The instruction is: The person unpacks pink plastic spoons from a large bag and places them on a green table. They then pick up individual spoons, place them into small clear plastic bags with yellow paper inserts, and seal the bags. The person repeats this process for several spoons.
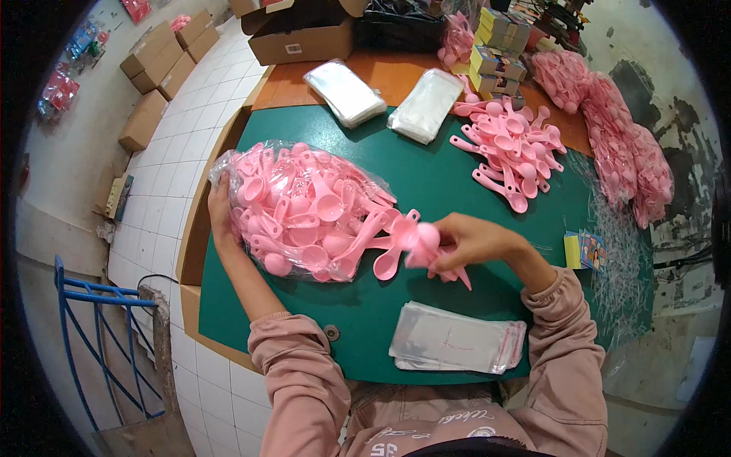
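A large clear plastic bag (293, 209) full of pink measuring spoons lies on the left of the green tabletop. My left hand (219, 209) grips the bag's far-left side; its fingers are partly hidden behind the plastic. At the bag's right end, several pink measuring spoons (387, 264) stick out past the bag's mouth. My right hand (480, 245) is closed around a few more pink measuring spoons (428, 236), slightly blurred, touching or overlapping those at the mouth.
A loose pile of pink spoons (514, 145) lies at the far right. Stacks of clear plastic sleeves (457, 339) sit in front of me, with two more stacks (346, 93) at the back. Small cards (585, 250), plastic strips (620, 266), bagged spoons (617, 137) and a cardboard box (301, 46) surround them.
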Tool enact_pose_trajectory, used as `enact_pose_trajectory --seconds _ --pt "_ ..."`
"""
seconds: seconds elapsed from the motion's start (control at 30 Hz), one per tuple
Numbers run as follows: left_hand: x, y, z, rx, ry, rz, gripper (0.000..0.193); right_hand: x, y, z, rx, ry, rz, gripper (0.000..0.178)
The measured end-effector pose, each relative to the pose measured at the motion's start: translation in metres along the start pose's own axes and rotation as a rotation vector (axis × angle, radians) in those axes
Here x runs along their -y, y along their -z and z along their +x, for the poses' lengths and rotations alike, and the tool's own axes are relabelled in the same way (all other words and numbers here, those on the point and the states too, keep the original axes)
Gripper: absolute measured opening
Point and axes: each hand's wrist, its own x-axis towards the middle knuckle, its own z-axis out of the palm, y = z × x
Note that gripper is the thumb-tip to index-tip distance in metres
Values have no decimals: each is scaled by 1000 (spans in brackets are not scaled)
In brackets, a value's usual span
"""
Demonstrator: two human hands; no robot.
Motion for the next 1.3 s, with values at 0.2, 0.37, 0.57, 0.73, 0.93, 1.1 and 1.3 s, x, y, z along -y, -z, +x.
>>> enact_pose_trajectory --seconds 0.2,0.37,0.57,0.73,0.93,1.1,1.3 --pt "2 0 -1 -8 15 -8 39 -5 -1 1 -125 10 531 30" --pt "2 4 0 6 29 -21 40 -8 -3 1 -210 18 569 32" --pt "1 3 0 13 51 -33 40 -15 -2 2 -303 17 528 27" --pt "1 2 0 -2 29 -21 42 -12 -3 -1 -330 57 525 30" --pt "2 1 1 -7 24 -13 42 -14 25 -23 -390 44 54 32" --pt "6 7 1 -8 -2 -22 41 -13 87 -55 -715 37 -711 44" --pt "3 -5 0 -38 27 -8 40 2 145 -71 -1026 -127 -909 31"
